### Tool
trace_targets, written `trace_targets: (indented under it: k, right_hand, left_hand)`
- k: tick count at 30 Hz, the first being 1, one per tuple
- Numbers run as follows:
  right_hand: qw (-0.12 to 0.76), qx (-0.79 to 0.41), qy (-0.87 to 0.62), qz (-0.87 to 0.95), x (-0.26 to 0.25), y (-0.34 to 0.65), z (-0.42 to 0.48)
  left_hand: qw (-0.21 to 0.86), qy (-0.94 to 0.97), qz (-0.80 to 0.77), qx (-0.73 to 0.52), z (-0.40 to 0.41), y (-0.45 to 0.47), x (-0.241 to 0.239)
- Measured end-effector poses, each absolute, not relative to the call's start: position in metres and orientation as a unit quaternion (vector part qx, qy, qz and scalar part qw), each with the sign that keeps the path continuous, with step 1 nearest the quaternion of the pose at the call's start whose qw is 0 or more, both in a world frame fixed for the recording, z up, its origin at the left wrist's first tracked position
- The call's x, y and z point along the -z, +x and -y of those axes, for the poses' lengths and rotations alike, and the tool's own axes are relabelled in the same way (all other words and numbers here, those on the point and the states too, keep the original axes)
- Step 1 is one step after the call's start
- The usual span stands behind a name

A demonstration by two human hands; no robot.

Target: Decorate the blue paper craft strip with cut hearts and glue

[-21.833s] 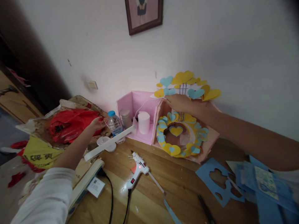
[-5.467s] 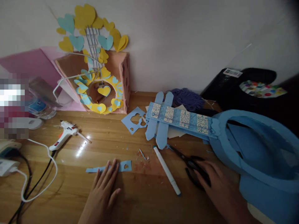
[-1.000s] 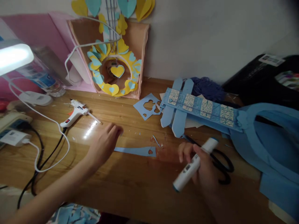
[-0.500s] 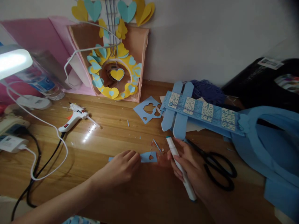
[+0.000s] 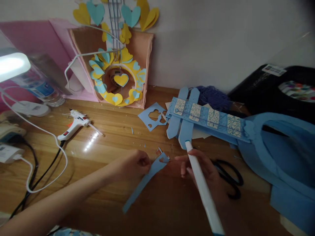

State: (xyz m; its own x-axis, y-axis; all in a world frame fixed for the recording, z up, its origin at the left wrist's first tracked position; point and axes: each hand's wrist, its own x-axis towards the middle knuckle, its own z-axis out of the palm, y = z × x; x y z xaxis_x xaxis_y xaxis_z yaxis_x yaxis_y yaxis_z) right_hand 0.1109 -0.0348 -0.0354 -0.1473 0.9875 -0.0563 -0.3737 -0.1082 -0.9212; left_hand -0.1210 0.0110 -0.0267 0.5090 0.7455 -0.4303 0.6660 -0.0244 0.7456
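Observation:
My left hand [image 5: 137,165] is closed, its fingertips pinching the edge of a long blue paper strip [image 5: 145,183]. The strip slants from lower left to upper right and has a small cut-out hole near its upper end. My right hand [image 5: 203,168] holds a white marker [image 5: 203,188] with teal ends, lying between thumb and palm. Some fingers of that hand reach toward the strip's upper end; whether they touch it I cannot tell. Black-handled scissors [image 5: 231,182] lie beside my right hand, their blades hidden behind it. Small paper scraps [image 5: 159,150] lie just beyond the strip.
A blue craft guitar [image 5: 204,116] lies at the right, near dark blue yarn [image 5: 214,98]. Blue paper with cut-outs [image 5: 149,121] lies beyond the hands. At left are a glue gun [image 5: 73,126], cables, a lamp [image 5: 14,67] and a bottle [image 5: 45,90]. A decorated box [image 5: 145,65] stands behind.
My left hand has lifted and turned the strip from level to slanting. The marker has swung steeper and closer in my right hand, whose fingers have stretched toward the strip. The view has shifted slightly.

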Motion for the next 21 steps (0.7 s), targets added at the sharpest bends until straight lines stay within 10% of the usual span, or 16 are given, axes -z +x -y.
trace_targets:
  k: [8,21]
  right_hand:
    - [0.389,-0.713,-0.318,0.489,0.041,0.11,0.045]
    - [0.264,-0.476,-0.37,0.753,0.014,0.12,0.081]
  left_hand:
    - [0.236,0.867,-0.427,-0.101,0.016,-0.105,0.003]
    - [0.166,0.945,-0.272,-0.07,0.076,-0.096,0.003]
